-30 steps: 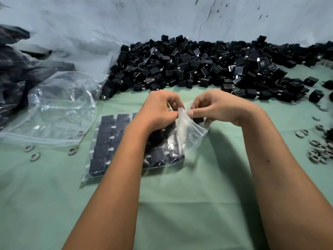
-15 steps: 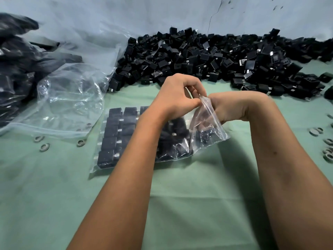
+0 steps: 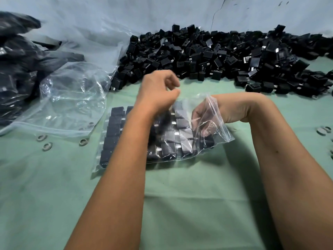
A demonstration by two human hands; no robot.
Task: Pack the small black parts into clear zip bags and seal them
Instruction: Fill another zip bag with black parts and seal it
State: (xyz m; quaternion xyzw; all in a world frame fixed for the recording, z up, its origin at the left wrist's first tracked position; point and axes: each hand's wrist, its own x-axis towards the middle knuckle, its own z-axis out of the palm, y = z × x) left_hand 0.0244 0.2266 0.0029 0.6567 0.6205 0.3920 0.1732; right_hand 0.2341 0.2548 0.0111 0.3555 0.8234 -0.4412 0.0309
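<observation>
While two bare forearms reach forward over a green-covered bench (image 3: 180, 204), a clear zip bag (image 3: 221, 130) lies on the cloth between them, packed with rows of small black parts (image 3: 182, 121). Its open end is lifted at the right side. The right hand (image 3: 203, 120) is bent at the wrist and pushed inside that opening, its fingers seen through the plastic, curled among the parts; whether they grip one cannot be told. The left hand (image 3: 158, 92) hovers just above the bag's far edge, blurred, its fingers curled inward with thumb and fingertips close together; whether they pinch the bag's edge cannot be told. To the left, a few grey rings (image 3: 47, 146) sit on the cloth beside a large empty clear bag (image 3: 72, 98). Beyond that lie filled dark bags (image 3: 16, 69). Farther back, a long heap of loose black parts (image 3: 225, 56) runs along a pale wall (image 3: 126, 13).
</observation>
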